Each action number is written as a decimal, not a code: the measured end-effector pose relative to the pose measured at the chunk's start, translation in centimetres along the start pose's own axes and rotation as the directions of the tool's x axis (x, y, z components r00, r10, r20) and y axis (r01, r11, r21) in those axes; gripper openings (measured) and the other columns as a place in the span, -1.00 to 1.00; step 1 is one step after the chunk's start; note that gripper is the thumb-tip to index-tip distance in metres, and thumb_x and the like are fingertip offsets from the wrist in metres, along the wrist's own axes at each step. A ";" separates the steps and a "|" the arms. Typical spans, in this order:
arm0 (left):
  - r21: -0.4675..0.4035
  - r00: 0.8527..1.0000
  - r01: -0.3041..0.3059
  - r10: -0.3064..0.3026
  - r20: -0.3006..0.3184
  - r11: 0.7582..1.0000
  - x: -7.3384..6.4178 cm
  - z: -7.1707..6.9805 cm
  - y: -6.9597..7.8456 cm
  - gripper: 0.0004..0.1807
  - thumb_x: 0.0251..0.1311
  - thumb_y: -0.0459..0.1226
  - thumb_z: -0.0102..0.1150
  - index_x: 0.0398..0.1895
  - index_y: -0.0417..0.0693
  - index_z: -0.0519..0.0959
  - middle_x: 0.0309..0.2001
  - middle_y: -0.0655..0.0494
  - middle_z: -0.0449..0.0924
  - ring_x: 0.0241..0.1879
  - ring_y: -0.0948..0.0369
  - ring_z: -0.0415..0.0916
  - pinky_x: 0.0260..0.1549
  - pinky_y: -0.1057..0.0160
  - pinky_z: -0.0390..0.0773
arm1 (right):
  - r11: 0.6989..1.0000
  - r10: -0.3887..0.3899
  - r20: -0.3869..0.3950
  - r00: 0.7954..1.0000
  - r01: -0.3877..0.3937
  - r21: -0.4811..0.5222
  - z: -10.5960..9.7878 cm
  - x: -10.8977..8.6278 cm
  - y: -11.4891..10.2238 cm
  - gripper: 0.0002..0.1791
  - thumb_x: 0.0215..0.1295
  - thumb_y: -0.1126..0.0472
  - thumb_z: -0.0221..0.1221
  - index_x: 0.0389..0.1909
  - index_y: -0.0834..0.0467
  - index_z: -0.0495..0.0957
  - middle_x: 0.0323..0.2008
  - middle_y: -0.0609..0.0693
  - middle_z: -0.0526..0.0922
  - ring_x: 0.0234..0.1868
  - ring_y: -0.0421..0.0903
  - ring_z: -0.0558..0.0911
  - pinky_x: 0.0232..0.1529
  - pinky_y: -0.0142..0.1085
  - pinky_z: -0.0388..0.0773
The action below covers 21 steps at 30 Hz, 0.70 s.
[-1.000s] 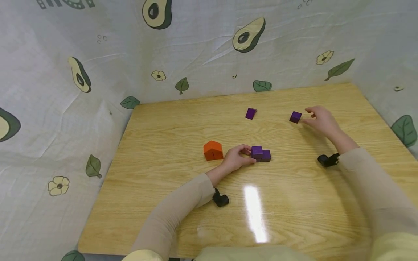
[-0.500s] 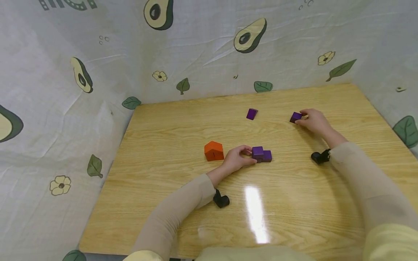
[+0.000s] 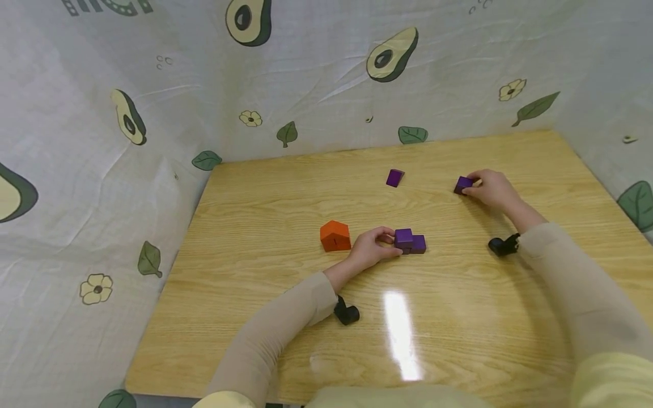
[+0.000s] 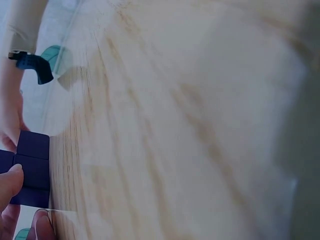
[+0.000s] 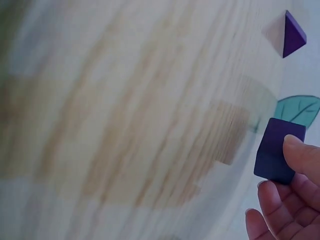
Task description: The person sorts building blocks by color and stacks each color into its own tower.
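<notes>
Purple blocks (image 3: 403, 238) stand together near the middle of the table, one on top and another (image 3: 418, 244) beside it on the right. My left hand (image 3: 368, 248) holds this group from its left side; in the left wrist view the thumb (image 4: 11, 181) lies against a block face. Far right, my right hand (image 3: 492, 188) pinches another purple block (image 3: 463, 185) between thumb and fingers. The right wrist view shows its thumb (image 5: 302, 159) on this block (image 5: 280, 150). Whether the block touches the table is hard to tell.
An orange house-shaped block piece (image 3: 335, 237) stands just left of my left hand. Toward the back lies a purple wedge-like block (image 3: 395, 178), triangular in the right wrist view. A patterned cloth (image 3: 316, 68) hangs behind the wooden table (image 3: 245, 238).
My right hand has moved left to the far purple block and closed its fingers on it. The left hand stays at the group of blocks.
</notes>
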<state>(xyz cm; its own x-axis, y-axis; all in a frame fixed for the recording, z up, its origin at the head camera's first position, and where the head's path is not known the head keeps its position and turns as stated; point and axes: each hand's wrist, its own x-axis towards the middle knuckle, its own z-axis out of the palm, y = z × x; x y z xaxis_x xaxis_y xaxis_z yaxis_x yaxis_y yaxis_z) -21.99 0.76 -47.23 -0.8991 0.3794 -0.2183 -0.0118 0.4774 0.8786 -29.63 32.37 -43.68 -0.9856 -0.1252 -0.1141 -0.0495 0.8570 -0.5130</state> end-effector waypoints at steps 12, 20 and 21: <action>-0.005 1.000 0.007 -0.007 -0.007 1.000 0.2 0.1 -0.3 -0.60 -0.13 -0.17 0.43 -0.14 0.10 0.56 -0.33 0.26 0.57 -0.34 0.37 0.44 -0.34 0.43 0.38 | 0.999 -0.039 0.002 0.999 0.039 -0.031 -0.2 -1.4 -1.3 -0.47 0.27 0.18 0.10 0.10 0.50 0.30 -0.02 0.50 0.38 -0.15 0.28 0.47 -0.17 0.08 0.36; 0.000 1.000 0.006 -0.006 -0.003 1.000 0.2 0.1 -0.2 -0.59 -0.13 -0.17 0.43 -0.14 0.10 0.56 -0.33 0.25 0.57 -0.34 0.36 0.44 -0.33 0.43 0.37 | 0.997 -0.066 0.009 0.998 0.067 -0.025 -0.3 -2.6 -2.0 -0.46 0.24 0.19 0.14 0.08 0.51 0.32 -0.07 0.48 0.42 -0.24 0.21 0.50 -0.30 -0.03 0.42; 0.000 1.000 0.007 -0.007 -0.004 1.000 0.2 0.1 -0.2 -0.59 -0.13 -0.17 0.43 -0.14 0.10 0.56 -0.33 0.26 0.57 -0.34 0.36 0.44 -0.33 0.43 0.37 | 0.998 -0.068 0.010 0.998 0.068 -0.019 -0.3 -2.8 -2.1 -0.46 0.23 0.18 0.14 0.08 0.51 0.32 -0.09 0.47 0.43 -0.26 0.20 0.50 -0.34 -0.07 0.43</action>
<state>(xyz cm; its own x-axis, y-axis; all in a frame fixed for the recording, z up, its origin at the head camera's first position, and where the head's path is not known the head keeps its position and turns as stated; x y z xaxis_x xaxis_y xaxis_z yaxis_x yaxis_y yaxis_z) -22.12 0.84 -47.48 -0.9006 0.3731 -0.2228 -0.0179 0.4804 0.8769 -26.85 31.06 -42.01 -0.9782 -0.1880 -0.0877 -0.1194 0.8560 -0.5031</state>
